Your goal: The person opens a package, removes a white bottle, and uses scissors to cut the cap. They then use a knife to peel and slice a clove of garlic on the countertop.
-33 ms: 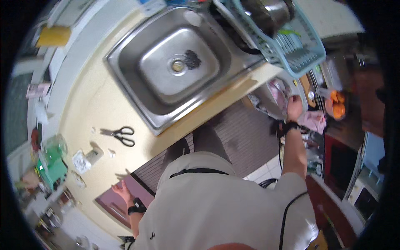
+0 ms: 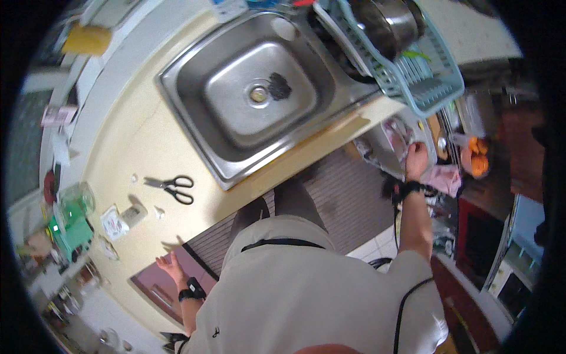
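My right hand (image 2: 417,158) is at the near right side of an open grey drawer (image 2: 377,137) below the counter. Its fingers are curled, and whatever they hold is hidden. Crumpled clear and pinkish plastic bags (image 2: 396,134) fill the drawer beside this hand. Over on the left, my left hand (image 2: 171,268) hovers by the counter edge, fingers spread and nothing in them. Black-handled scissors (image 2: 172,186) lie on the cream counter (image 2: 127,159), further off from the left hand, with their blades pointing left.
A steel sink (image 2: 194,127) with a dark scrap near its drain is set into the counter. A blue dish rack (image 2: 415,100) holding a metal pot (image 2: 392,26) overhangs the drawer. Small packets (image 2: 113,223) and a green container (image 2: 71,227) stand left. Oranges (image 2: 479,159) sit far right.
The whole view has shifted slightly, with the sink and scissors a little further right and lower. Both hands keep about the same pose.
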Motion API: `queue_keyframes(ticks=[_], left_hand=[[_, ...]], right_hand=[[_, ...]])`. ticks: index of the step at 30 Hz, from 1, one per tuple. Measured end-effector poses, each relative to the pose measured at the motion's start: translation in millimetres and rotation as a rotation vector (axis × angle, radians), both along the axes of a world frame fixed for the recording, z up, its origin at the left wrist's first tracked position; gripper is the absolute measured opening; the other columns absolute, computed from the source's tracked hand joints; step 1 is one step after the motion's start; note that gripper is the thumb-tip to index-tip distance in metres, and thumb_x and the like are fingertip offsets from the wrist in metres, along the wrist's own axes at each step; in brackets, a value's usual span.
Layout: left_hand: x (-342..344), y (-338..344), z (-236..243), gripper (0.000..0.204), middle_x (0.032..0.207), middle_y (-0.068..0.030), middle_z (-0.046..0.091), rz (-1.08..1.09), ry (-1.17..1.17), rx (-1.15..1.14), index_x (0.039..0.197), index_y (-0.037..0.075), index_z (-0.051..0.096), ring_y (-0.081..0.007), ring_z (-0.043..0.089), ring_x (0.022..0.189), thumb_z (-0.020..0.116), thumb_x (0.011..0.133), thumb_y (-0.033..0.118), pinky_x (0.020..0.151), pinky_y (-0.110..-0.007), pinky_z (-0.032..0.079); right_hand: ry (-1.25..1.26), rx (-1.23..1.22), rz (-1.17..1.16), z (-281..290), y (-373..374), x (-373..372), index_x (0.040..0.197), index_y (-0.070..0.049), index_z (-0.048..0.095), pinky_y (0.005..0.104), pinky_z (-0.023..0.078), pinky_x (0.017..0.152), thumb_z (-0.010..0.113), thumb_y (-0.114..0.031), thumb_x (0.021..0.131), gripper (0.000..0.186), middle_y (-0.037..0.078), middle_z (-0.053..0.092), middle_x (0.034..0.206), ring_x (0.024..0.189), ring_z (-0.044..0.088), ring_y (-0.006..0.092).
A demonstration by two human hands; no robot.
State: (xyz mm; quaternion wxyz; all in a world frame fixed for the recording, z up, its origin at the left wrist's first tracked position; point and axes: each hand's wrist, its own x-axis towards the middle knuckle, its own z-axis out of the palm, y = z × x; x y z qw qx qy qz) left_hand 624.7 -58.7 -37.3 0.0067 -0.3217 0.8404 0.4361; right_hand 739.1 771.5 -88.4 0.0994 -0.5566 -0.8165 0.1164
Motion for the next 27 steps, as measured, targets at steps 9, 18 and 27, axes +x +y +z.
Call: queue_keyframes(ticks=[9, 18, 27], left_hand=[[-57.6, 3.7, 17.8, 0.089, 0.153, -0.0162, 0.017, -0.044, 0.294, 0.047, 0.150, 0.012, 0.005, -0.0275, 0.020, 0.142, 0.066, 0.086, 0.009, 0.115, -0.045, 0.015], [-113.7, -25.4, 17.5, 0.114, 0.154, -0.0169, 0.015, -0.207, 0.467, 0.073, 0.149, 0.009, -0.004, -0.0309, 0.018, 0.142, 0.079, 0.071, 0.020, 0.115, -0.048, 0.018], [-157.2, -8.2, 13.0, 0.123, 0.154, -0.0164, 0.015, -0.501, 0.556, 0.131, 0.148, 0.007, 0.002, -0.0300, 0.019, 0.142, 0.088, 0.061, 0.017, 0.115, -0.045, 0.022]], right_hand=[[0.479, -0.005, 0.904, 116.2, -178.6, -110.4, 0.083, -0.004, 0.060, 0.0374, 0.046, 0.060, 0.058, -0.004, 0.078, 0.006, 0.013, 0.059, 0.080, 0.067, 0.057, 0.0303], [0.510, -0.389, 1.491, 177.2, -406.7, -229.8, 0.089, -0.003, 0.060, 0.0327, 0.045, 0.054, 0.060, 0.002, 0.079, 0.010, 0.013, 0.057, 0.079, 0.063, 0.057, 0.0272], [0.272, -0.673, 1.673, 166.4, -599.8, -284.7, 0.092, -0.001, 0.064, 0.0301, 0.047, 0.063, 0.062, -0.008, 0.085, 0.010, 0.013, 0.061, 0.080, 0.068, 0.060, 0.0225]])
